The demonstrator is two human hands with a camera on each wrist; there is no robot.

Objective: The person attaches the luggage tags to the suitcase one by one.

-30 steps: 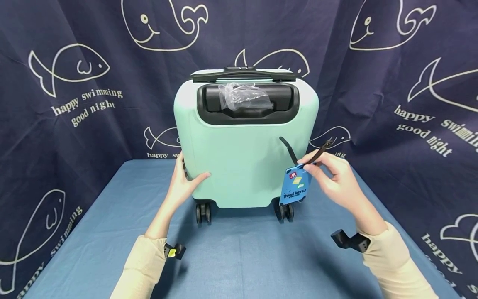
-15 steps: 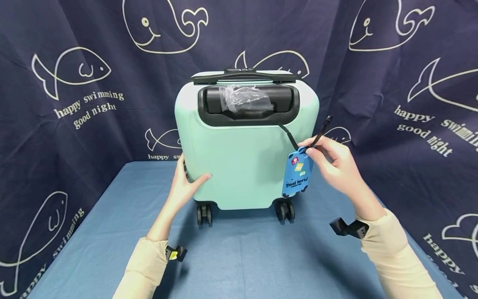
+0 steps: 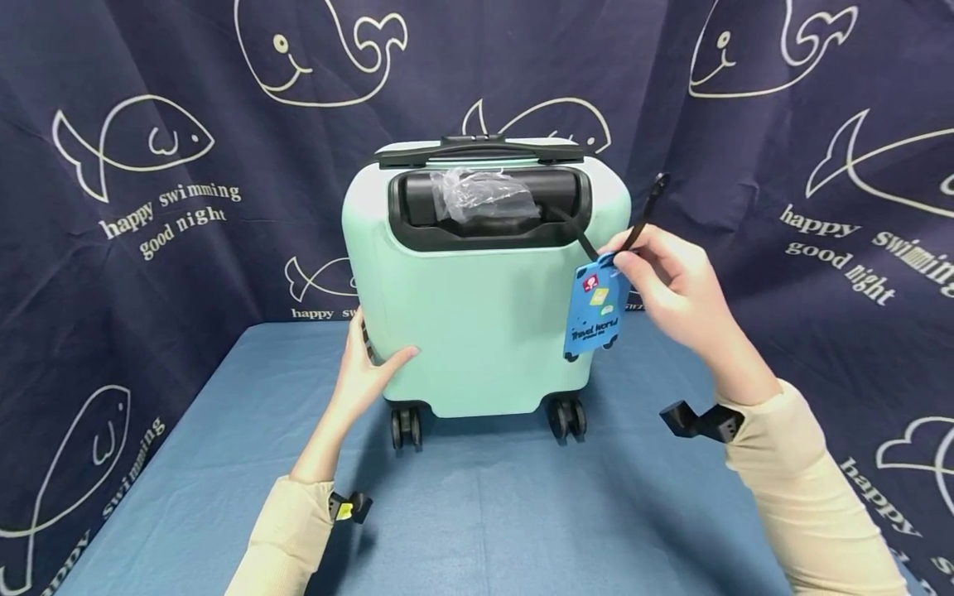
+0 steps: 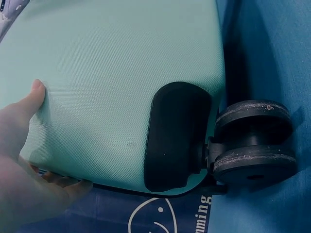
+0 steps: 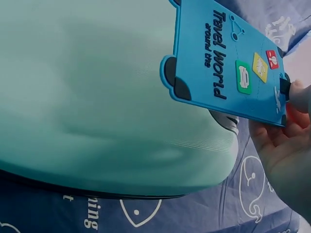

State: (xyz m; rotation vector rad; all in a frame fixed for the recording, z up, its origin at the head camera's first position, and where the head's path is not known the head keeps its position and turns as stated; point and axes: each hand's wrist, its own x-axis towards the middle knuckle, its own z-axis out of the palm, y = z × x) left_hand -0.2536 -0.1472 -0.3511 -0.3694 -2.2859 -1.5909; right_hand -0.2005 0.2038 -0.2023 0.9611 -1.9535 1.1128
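A mint-green suitcase [image 3: 477,331] stands upright on its wheels, a black carry handle [image 3: 480,152] across its top. Crumpled clear plastic [image 3: 484,194] covers part of the recessed trolley handle [image 3: 425,199]. My left hand [image 3: 363,368] holds the suitcase's lower left side, thumb on the face towards me and fingers round the edge, partly hidden. Between thumb and fingers, my right hand [image 3: 674,281] pinches a blue luggage tag [image 3: 596,308] at its strap end, in front of the upper right side. The tag's black strap [image 3: 647,211] is unfastened, both ends sticking up.
A blue cloth [image 3: 477,513] covers the table. Dark blue curtains [image 3: 149,265] with white fish and whale drawings hang behind and on both sides. Black twin wheels [image 4: 255,141] rest on the cloth under the suitcase.
My right hand has raised the luggage tag, so one strap end now overlaps the trolley handle recess. The left hand and the suitcase have stayed in place.
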